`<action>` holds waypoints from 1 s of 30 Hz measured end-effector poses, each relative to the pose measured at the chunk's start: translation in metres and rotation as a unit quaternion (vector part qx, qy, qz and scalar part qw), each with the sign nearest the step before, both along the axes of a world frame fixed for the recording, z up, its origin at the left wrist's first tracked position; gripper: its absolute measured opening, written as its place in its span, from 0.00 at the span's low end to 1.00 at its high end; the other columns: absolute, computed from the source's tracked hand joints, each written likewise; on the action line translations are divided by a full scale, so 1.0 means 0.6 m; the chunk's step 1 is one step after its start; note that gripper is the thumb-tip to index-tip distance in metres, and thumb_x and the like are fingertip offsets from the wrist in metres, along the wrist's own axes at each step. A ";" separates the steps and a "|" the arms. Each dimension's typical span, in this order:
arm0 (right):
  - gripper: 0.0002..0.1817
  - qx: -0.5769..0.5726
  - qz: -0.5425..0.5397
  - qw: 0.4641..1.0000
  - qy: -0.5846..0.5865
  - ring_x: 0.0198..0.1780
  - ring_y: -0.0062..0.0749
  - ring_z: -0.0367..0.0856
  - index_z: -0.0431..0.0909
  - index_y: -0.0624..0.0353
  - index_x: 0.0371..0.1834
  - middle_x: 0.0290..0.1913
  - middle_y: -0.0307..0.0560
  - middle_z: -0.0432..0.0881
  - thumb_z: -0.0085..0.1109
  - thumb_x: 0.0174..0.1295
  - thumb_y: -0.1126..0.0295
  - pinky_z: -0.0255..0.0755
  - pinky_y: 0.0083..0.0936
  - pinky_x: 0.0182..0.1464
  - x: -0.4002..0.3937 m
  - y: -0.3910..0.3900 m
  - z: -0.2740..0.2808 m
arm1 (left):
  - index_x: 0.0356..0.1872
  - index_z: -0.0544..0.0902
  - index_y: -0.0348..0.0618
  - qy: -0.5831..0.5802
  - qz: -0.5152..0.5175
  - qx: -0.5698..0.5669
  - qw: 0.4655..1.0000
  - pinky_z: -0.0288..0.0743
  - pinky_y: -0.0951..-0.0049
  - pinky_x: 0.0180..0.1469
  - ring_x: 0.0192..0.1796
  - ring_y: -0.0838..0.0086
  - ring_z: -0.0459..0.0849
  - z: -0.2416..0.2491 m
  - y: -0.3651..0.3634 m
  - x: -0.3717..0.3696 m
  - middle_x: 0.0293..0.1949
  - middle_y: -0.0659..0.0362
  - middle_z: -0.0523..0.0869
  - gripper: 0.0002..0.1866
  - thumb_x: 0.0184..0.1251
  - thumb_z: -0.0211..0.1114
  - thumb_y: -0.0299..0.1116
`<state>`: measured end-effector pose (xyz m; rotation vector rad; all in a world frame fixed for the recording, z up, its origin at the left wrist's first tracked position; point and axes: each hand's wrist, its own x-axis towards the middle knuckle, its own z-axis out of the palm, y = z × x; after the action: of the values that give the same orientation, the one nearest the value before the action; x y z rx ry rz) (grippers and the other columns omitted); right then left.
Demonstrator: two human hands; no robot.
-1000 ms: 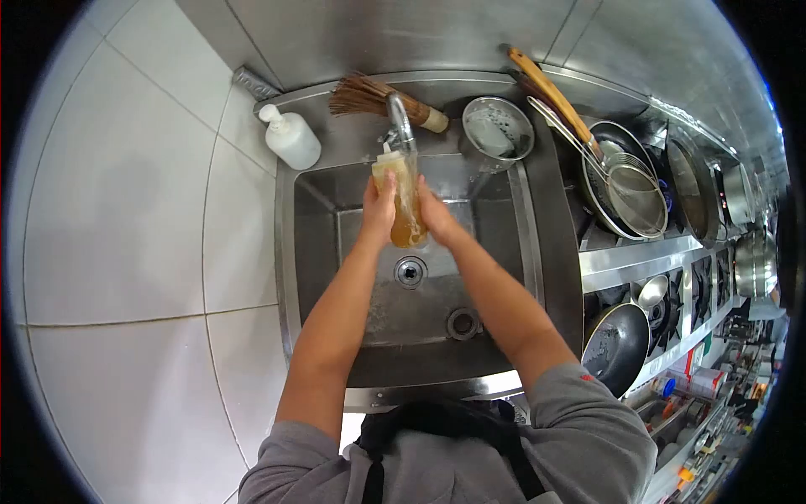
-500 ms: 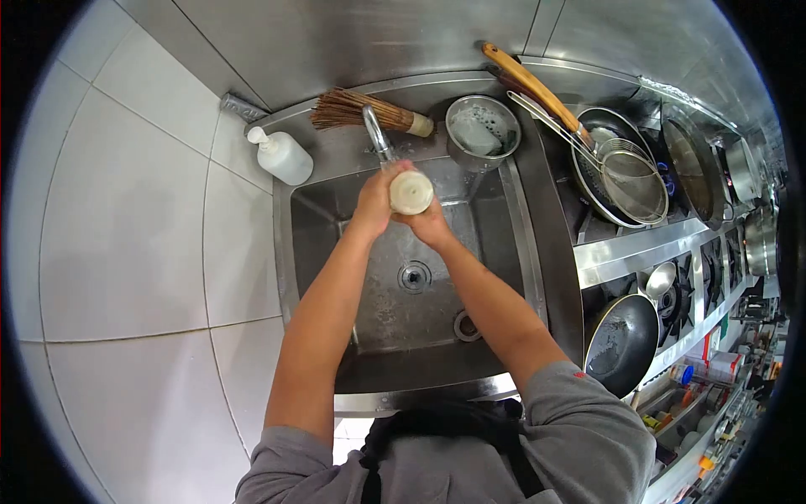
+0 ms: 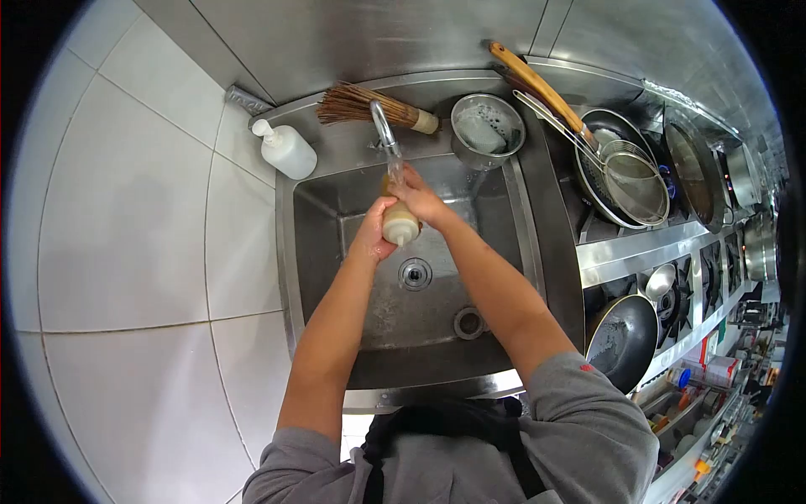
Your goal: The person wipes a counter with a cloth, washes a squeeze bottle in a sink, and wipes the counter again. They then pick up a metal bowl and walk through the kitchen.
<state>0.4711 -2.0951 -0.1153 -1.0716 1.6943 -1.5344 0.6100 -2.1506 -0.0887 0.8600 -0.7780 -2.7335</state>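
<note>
A squeeze bottle (image 3: 400,225) with a pale cap and a yellowish body is held over the sink (image 3: 382,315), its nozzle end tilted down towards me. My left hand (image 3: 375,230) is closed round the bottle near its cap. My right hand (image 3: 417,196) wraps the body from the other side, higher up. Water runs from the curved faucet (image 3: 382,124) onto the far part of the bottle and my right fingers. Much of the bottle's body is hidden by my hands.
Behind the sink lie a bamboo brush (image 3: 378,107) and a metal pot (image 3: 488,132). A white pump bottle (image 3: 285,151) stands at the left corner. On the right, a stove holds a strainer (image 3: 635,178) and a frying pan (image 3: 623,343). A drain ring (image 3: 468,323) lies in the sink.
The bottle has turned: its round flat base faced me earlier, and now its nozzle end does. My left hand has shifted nearer to me, and my right hand has moved up towards the faucet.
</note>
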 end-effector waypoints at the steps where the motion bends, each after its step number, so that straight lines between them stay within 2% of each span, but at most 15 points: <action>1: 0.29 0.049 -0.008 0.992 -0.112 0.67 0.42 0.76 0.72 0.58 0.72 0.68 0.56 0.77 0.57 0.71 0.57 0.74 0.36 0.65 -0.005 0.002 0.015 | 0.59 0.77 0.36 -0.002 -0.002 0.002 1.000 0.85 0.51 0.52 0.48 0.54 0.88 0.005 0.008 0.003 0.49 0.46 0.86 0.26 0.67 0.61 0.45; 3: 0.29 0.098 -0.017 0.970 -0.223 0.60 0.42 0.82 0.73 0.58 0.70 0.63 0.55 0.80 0.57 0.71 0.54 0.78 0.38 0.58 -0.012 0.004 0.011 | 0.60 0.77 0.36 0.025 -0.013 0.029 0.999 0.85 0.50 0.52 0.48 0.52 0.88 0.018 0.018 0.006 0.50 0.45 0.86 0.27 0.67 0.62 0.47; 5: 0.26 0.105 -0.028 0.884 -0.454 0.50 0.44 0.84 0.72 0.57 0.65 0.56 0.53 0.82 0.57 0.70 0.53 0.81 0.42 0.50 -0.016 0.007 0.009 | 0.60 0.77 0.38 0.016 -0.009 0.040 0.999 0.85 0.50 0.51 0.48 0.53 0.88 0.028 0.024 -0.001 0.50 0.46 0.86 0.28 0.68 0.62 0.49; 9: 0.24 0.103 -0.051 0.921 -0.372 0.48 0.46 0.84 0.72 0.57 0.62 0.53 0.54 0.82 0.54 0.72 0.52 0.80 0.41 0.48 0.020 0.016 0.018 | 0.61 0.78 0.45 -0.094 -0.021 -0.031 0.995 0.86 0.51 0.50 0.48 0.56 0.88 0.029 0.012 -0.019 0.51 0.49 0.86 0.29 0.71 0.61 0.57; 11: 0.24 0.152 -0.085 0.934 -0.311 0.54 0.40 0.81 0.70 0.55 0.67 0.57 0.51 0.80 0.49 0.77 0.53 0.78 0.39 0.54 0.036 0.038 0.056 | 0.63 0.78 0.49 -0.078 -0.079 -0.020 0.994 0.85 0.52 0.50 0.49 0.58 0.88 -0.013 -0.014 -0.021 0.53 0.51 0.86 0.31 0.72 0.59 0.62; 12: 0.28 0.147 -0.071 0.965 -0.205 0.62 0.42 0.78 0.64 0.52 0.76 0.63 0.52 0.78 0.46 0.79 0.53 0.76 0.37 0.60 0.039 0.038 0.034 | 0.64 0.78 0.49 -0.072 -0.069 -0.048 0.994 0.85 0.53 0.51 0.49 0.58 0.88 -0.009 -0.017 -0.030 0.53 0.52 0.86 0.31 0.73 0.58 0.61; 17: 0.41 0.060 -0.088 0.972 -0.210 0.75 0.42 0.68 0.43 0.47 0.87 0.75 0.54 0.70 0.49 0.78 0.51 0.69 0.34 0.70 0.076 0.083 0.004 | 0.64 0.78 0.49 -0.177 -0.029 -0.117 0.977 0.83 0.56 0.53 0.50 0.59 0.88 -0.011 -0.025 -0.060 0.53 0.54 0.87 0.29 0.77 0.54 0.60; 19: 0.43 0.002 -0.056 0.908 -0.414 0.76 0.39 0.66 0.47 0.53 0.86 0.76 0.54 0.68 0.53 0.75 0.46 0.69 0.34 0.70 0.075 0.113 0.074 | 0.64 0.79 0.47 -0.140 -0.063 -0.063 0.986 0.82 0.56 0.55 0.52 0.60 0.87 -0.007 -0.023 -0.066 0.53 0.55 0.87 0.29 0.78 0.54 0.59; 20: 0.43 0.001 -0.057 0.908 -0.415 0.76 0.39 0.66 0.47 0.53 0.86 0.76 0.54 0.68 0.53 0.75 0.46 0.69 0.34 0.70 0.062 0.116 0.066 | 0.64 0.79 0.47 -0.140 -0.064 -0.063 0.986 0.82 0.56 0.55 0.52 0.60 0.87 -0.011 -0.015 -0.069 0.53 0.55 0.87 0.29 0.78 0.54 0.59; 22: 0.45 -0.030 -0.041 0.801 -0.597 0.71 0.44 0.73 0.53 0.58 0.84 0.72 0.53 0.73 0.56 0.73 0.42 0.71 0.36 0.69 0.030 0.108 0.037 | 0.63 0.79 0.46 0.045 0.000 -0.018 0.999 0.82 0.57 0.56 0.52 0.60 0.87 -0.021 0.009 -0.076 0.52 0.55 0.87 0.29 0.77 0.57 0.60; 23: 0.45 -0.033 -0.043 0.800 -0.598 0.71 0.44 0.73 0.53 0.58 0.84 0.72 0.53 0.73 0.56 0.73 0.42 0.71 0.36 0.69 0.023 0.104 0.034 | 0.63 0.79 0.46 0.044 -0.003 -0.019 0.999 0.82 0.57 0.56 0.52 0.60 0.87 -0.016 0.019 -0.079 0.52 0.55 0.87 0.29 0.77 0.57 0.60; 26: 0.41 0.024 -0.094 0.808 -0.582 0.61 0.45 0.82 0.65 0.62 0.76 0.68 0.52 0.78 0.55 0.72 0.40 0.77 0.39 0.62 0.012 0.091 0.007 | 0.61 0.80 0.45 0.002 0.046 -0.016 0.999 0.84 0.59 0.52 0.50 0.61 0.88 0.014 0.034 -0.080 0.50 0.56 0.87 0.29 0.76 0.59 0.60; 28: 0.36 0.083 -0.208 0.943 -0.245 0.51 0.46 0.88 0.72 0.60 0.73 0.56 0.52 0.87 0.54 0.74 0.43 0.81 0.38 0.56 0.014 0.076 -0.032 | 0.61 0.79 0.46 -0.239 0.026 -0.104 0.965 0.85 0.57 0.47 0.47 0.62 0.88 0.050 0.037 -0.073 0.50 0.55 0.87 0.30 0.75 0.60 0.61; 29: 0.36 0.083 -0.206 0.944 -0.246 0.51 0.46 0.88 0.72 0.60 0.73 0.56 0.52 0.87 0.54 0.74 0.43 0.81 0.38 0.56 0.010 0.080 -0.002 | 0.61 0.79 0.46 -0.240 0.029 -0.104 0.965 0.85 0.57 0.47 0.47 0.62 0.88 0.043 0.036 -0.067 0.50 0.55 0.87 0.30 0.75 0.60 0.61; 30: 0.29 0.129 -0.111 0.984 -0.049 0.51 0.51 0.87 0.77 0.58 0.66 0.54 0.58 0.87 0.55 0.73 0.47 0.80 0.40 0.56 -0.001 0.095 0.063 | 0.61 0.78 0.45 -0.183 0.002 -0.095 0.979 0.85 0.55 0.45 0.46 0.61 0.88 0.030 0.033 -0.058 0.49 0.54 0.86 0.31 0.75 0.59 0.62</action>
<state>0.4705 -2.0381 -0.0777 -0.6831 1.9319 -1.4242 0.5750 -2.1308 -0.0705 1.3347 -1.0798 -2.4733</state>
